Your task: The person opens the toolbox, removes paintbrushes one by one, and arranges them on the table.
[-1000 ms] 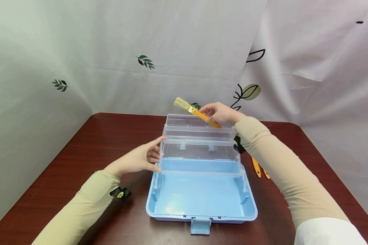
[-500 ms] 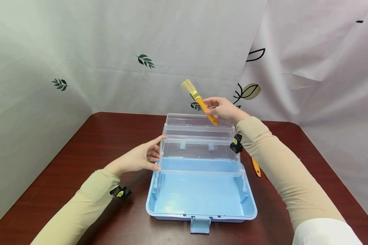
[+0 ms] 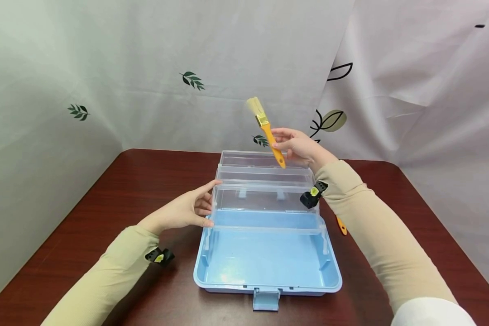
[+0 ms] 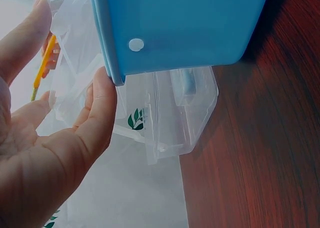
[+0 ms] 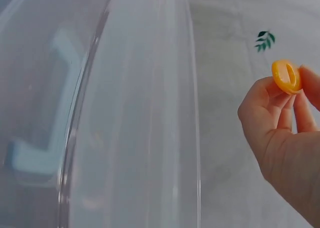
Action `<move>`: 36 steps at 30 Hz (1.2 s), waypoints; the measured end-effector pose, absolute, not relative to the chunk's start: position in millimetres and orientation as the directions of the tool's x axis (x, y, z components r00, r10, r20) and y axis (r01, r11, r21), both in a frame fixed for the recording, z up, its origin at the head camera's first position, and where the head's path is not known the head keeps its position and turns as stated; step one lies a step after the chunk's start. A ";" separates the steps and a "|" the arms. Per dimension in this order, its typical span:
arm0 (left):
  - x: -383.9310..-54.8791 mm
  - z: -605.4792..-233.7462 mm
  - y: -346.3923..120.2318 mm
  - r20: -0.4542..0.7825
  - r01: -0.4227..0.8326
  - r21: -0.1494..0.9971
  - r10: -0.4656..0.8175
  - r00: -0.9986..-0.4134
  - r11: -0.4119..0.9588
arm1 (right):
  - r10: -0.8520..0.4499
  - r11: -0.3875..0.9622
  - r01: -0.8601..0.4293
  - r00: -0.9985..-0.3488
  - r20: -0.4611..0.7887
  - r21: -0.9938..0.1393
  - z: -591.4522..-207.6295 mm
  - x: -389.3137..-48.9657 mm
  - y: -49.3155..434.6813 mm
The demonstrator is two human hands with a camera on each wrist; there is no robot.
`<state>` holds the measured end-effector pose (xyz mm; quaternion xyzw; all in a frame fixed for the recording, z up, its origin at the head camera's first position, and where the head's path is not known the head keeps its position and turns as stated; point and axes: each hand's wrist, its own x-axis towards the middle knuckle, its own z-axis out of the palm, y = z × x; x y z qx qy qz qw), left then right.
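Observation:
In the head view, my right hand (image 3: 295, 146) holds a paintbrush (image 3: 272, 144) by its orange handle, above the back of the box. Its pale bristles point up and lean left. The right wrist view shows the butt of the handle (image 5: 286, 77) between thumb and fingers. A light-blue toolbox (image 3: 265, 260) stands open, with clear plastic trays (image 3: 265, 199) raised over its rear half. My left hand (image 3: 183, 210) is spread at the left side of these trays, index finger near the upper tray, thumb by the lower one. The left wrist view shows those fingertips against box and trays.
Another orange handle (image 3: 341, 225) lies on the table right of the box, mostly hidden by my right sleeve. The box's front latch (image 3: 266, 299) hangs down. Pale curtains (image 3: 155, 108) with leaf prints surround the dark red wooden table (image 3: 118, 199).
My right hand has lifted the paintbrush and turned it more upright, bristles higher, shifting slightly right. My left hand, the box and the trays have kept their places.

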<state>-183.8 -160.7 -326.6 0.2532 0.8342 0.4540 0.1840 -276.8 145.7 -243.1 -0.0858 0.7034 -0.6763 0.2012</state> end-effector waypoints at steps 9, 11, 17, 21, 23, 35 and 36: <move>-184.7 -327.0 -162.1 -0.073 0.268 0.843 0.592 -0.803 0.467 | -0.442 0.013 0.221 -0.873 -0.204 -0.975 -244.3 -261.6 153.4; -184.4 -326.7 -162.0 -0.074 0.267 0.842 0.591 -0.803 0.468 | -0.450 -0.014 0.244 -0.867 -0.212 -0.970 -245.3 -259.9 155.0; -182.6 -325.5 -161.3 -0.079 0.258 0.846 0.588 -0.805 0.467 | -0.453 -0.093 0.302 -0.861 -0.230 -0.949 -248.6 -254.2 161.1; -182.0 -325.0 -161.2 -0.083 0.252 0.848 0.586 -0.806 0.466 | -0.461 -0.108 0.309 -0.858 -0.228 -0.945 -251.4 -249.3 167.0; -181.9 -324.9 -161.1 -0.084 0.251 0.848 0.586 -0.806 0.467 | -0.464 -0.104 0.307 -0.856 -0.226 -0.946 -253.3 -246.4 170.7; -182.7 -326.6 -162.5 -0.074 0.259 0.848 0.589 -0.805 0.461 | -0.563 -0.131 0.316 -0.804 -0.192 -0.940 -270.2 -224.0 190.7; -182.8 -326.7 -162.7 -0.074 0.260 0.849 0.589 -0.805 0.461 | -0.568 -0.137 0.319 -0.801 -0.189 -0.938 -271.0 -222.7 191.9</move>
